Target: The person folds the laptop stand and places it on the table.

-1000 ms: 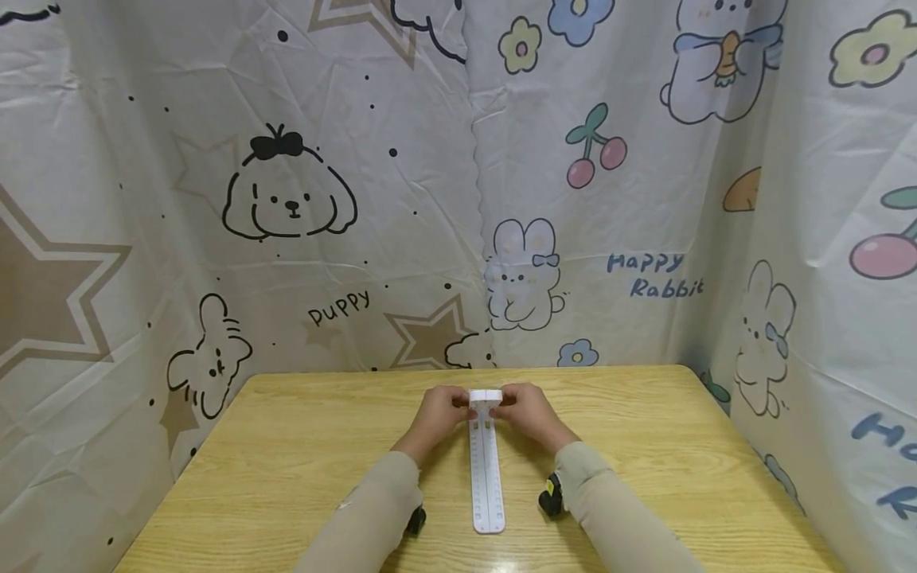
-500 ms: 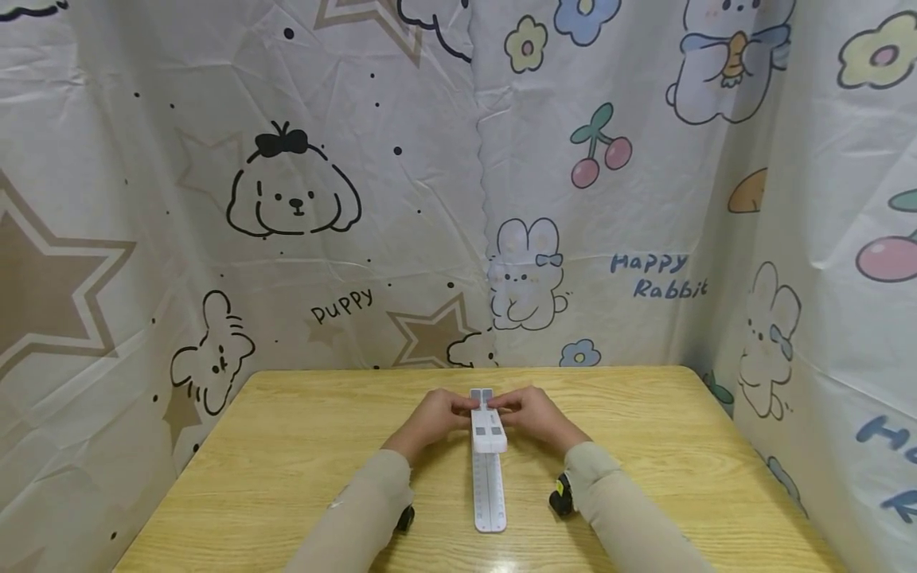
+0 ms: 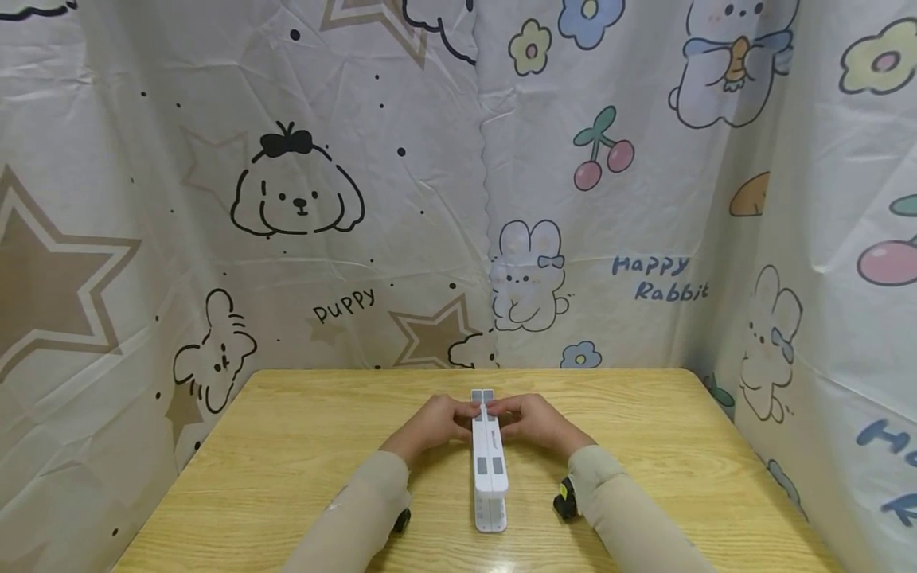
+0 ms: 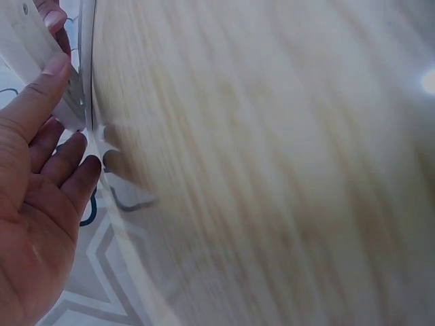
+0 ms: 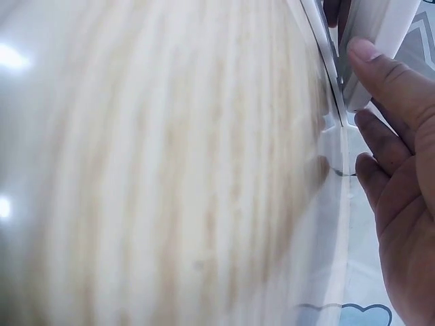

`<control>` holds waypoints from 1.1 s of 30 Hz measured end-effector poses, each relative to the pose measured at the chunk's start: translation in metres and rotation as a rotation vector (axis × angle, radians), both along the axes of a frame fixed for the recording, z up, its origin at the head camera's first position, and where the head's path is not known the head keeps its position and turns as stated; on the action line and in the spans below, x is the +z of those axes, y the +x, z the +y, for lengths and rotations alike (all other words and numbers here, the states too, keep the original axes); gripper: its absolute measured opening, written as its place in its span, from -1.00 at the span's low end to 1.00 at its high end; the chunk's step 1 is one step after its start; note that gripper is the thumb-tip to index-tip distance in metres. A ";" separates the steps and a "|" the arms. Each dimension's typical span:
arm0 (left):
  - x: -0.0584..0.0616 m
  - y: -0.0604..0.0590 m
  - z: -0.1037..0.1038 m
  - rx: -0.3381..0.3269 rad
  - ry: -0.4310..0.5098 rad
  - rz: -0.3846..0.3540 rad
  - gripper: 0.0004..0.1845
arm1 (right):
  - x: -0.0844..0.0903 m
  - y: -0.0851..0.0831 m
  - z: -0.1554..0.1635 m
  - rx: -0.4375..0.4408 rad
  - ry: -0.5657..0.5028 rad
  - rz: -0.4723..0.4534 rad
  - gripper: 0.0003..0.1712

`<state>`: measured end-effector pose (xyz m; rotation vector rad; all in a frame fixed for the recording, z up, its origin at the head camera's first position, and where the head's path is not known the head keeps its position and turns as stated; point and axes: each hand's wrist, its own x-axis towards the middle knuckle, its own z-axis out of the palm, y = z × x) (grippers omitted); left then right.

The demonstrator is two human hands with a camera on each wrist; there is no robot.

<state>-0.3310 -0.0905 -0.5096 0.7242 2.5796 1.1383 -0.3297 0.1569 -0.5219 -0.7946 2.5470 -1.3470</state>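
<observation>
A long white folding stand (image 3: 489,469) lies lengthwise on the wooden table (image 3: 286,454), its upper arm folded flat onto the base. My left hand (image 3: 437,422) and right hand (image 3: 537,422) hold its far end from either side. In the left wrist view the thumb and a finger of my left hand (image 4: 34,204) pinch the white stand (image 4: 34,47), the other fingers loose. The right wrist view shows my right hand (image 5: 401,170) gripping the stand (image 5: 380,27) the same way.
Cartoon-printed sheets (image 3: 458,199) close off the back and both sides of the table. Black wrist cameras (image 3: 566,505) hang under my sleeves near the table's front edge. Bare tabletop lies left and right of the stand.
The stand's upper arm has swung down toward me, from upright at the far end to lying flat along the base. Both hands stayed at the far end.
</observation>
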 end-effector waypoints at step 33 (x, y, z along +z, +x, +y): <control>0.004 0.012 0.003 -0.050 -0.181 0.138 -0.37 | 0.008 0.016 -0.003 0.062 0.195 0.044 -0.22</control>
